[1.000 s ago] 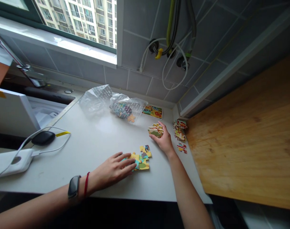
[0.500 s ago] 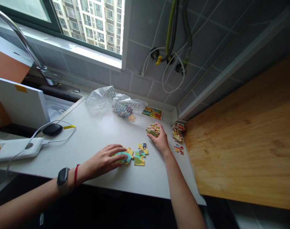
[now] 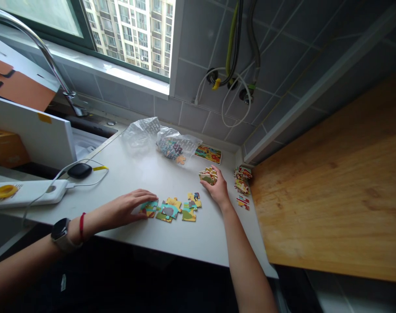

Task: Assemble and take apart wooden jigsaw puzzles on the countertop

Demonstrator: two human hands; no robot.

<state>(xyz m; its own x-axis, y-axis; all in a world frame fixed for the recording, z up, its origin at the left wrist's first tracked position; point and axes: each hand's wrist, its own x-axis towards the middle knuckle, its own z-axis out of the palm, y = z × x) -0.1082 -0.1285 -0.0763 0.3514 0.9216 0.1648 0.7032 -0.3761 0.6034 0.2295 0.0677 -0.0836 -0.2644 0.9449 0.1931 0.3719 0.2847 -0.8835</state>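
White stone countertop [image 3: 96, 204] below a tiled wall [image 3: 198, 117]: left hand [image 3: 126, 206] lies flat, fingers extended and released, tips touching loosely joined jigsaw pieces [image 3: 168, 211] (bright cartoon print); right hand [image 3: 215, 189] curls, fingers clasping a small stack of pieces [image 3: 208, 176], left of a wooden board [image 3: 328, 182].

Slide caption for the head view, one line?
Left hand at laid-out jigsaw pieces on a white countertop, right hand holding a small stack of jigsaw pieces.
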